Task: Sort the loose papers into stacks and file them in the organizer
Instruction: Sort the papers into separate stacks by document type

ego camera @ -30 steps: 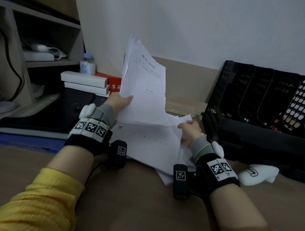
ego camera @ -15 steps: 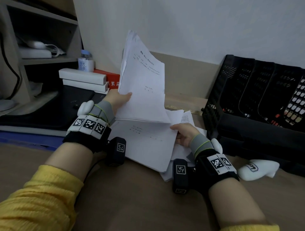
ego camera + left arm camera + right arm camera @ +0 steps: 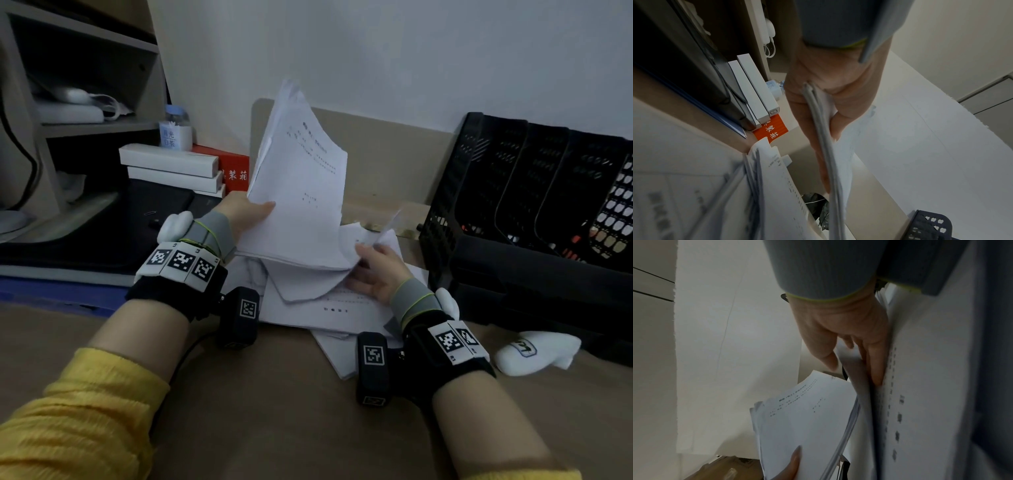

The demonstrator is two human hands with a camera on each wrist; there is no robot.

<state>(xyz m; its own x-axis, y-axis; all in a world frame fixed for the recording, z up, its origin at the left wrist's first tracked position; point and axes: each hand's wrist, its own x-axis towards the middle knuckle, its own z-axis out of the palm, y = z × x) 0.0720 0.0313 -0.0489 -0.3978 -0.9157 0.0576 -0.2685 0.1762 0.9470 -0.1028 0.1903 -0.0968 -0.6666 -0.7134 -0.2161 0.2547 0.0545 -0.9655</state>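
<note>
A stack of white printed papers (image 3: 301,192) stands tilted up above the desk, and my left hand (image 3: 251,214) grips its left edge, thumb on the front page. The left wrist view shows the same stack (image 3: 830,162) edge-on between thumb and fingers. My right hand (image 3: 371,270) pinches a single loose sheet (image 3: 308,277) by its right edge and lifts it, bowed, off the loose papers (image 3: 342,318) lying on the desk. In the right wrist view my right hand (image 3: 855,363) has the thumb over that sheet and the fingers under it. The black mesh organizer (image 3: 534,192) stands at the right.
White boxes (image 3: 171,168) lie stacked on a black case at the left, with a red box (image 3: 233,169) and a small bottle (image 3: 175,130) behind. A shelf unit (image 3: 78,102) fills the far left. A white object (image 3: 534,353) lies before the organizer.
My right hand has slid left along the loose pile and lifted one sheet, which now bows up toward the held stack. The left hand keeps the stack raised, tilted slightly more upright.
</note>
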